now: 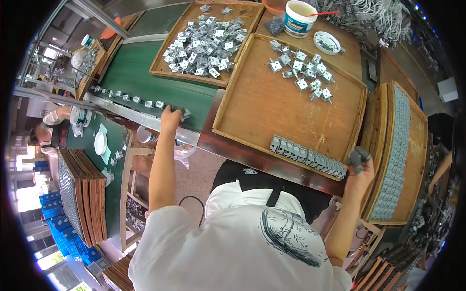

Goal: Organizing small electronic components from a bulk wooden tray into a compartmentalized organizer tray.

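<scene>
The left hand (171,119) is seen at 10 o'clock over the green belt (145,63), its fingers bent in by a part (185,115); whether the part is gripped cannot be told. At 3 o'clock, the right hand (360,175) is seen by the end of a row (307,156) in the tray (286,111), fingers half curled; if anything is held cannot be told. Parts are likely best picked up by their sides and kept straight, without the row being bumped.

own hands (170,120): 2 | spaced parts (126,97) on belt (141,72): about 8 | red stick (324,13): 1
</scene>
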Demonstrator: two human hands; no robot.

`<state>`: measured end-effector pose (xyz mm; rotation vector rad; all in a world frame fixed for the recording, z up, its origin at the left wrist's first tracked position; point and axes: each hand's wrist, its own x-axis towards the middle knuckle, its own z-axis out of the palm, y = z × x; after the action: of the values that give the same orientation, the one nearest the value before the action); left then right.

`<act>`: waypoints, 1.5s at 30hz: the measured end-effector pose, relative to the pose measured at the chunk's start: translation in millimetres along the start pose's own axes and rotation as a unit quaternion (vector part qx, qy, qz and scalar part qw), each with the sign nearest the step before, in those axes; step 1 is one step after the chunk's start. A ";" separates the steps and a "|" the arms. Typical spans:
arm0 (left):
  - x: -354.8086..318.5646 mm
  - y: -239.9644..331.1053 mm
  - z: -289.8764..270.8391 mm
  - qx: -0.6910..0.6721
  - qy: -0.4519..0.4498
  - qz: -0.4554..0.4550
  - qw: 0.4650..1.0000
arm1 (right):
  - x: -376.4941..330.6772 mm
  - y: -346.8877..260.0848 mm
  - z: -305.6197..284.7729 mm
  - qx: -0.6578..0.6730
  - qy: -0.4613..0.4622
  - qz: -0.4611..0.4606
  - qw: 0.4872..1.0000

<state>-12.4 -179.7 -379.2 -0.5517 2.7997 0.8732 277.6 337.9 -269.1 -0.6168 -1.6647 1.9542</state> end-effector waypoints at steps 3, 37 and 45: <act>-54.0 44.8 5.0 -0.539 -0.193 -0.025 0.820 | -7.3 10.6 23.8 0.038 0.031 0.022 0.999; -287.6 192.6 68.6 -0.408 -0.511 0.274 0.705 | -55.5 -17.4 71.9 -0.470 -0.122 -0.255 0.836; -295.4 196.8 84.8 -0.197 -0.206 0.577 0.765 | -64.3 -16.1 79.3 -0.498 -0.075 -0.269 0.821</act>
<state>185.8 107.3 -271.6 1.3525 2.2825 1.4960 278.9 238.8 -239.8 -0.2494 -2.5707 0.6420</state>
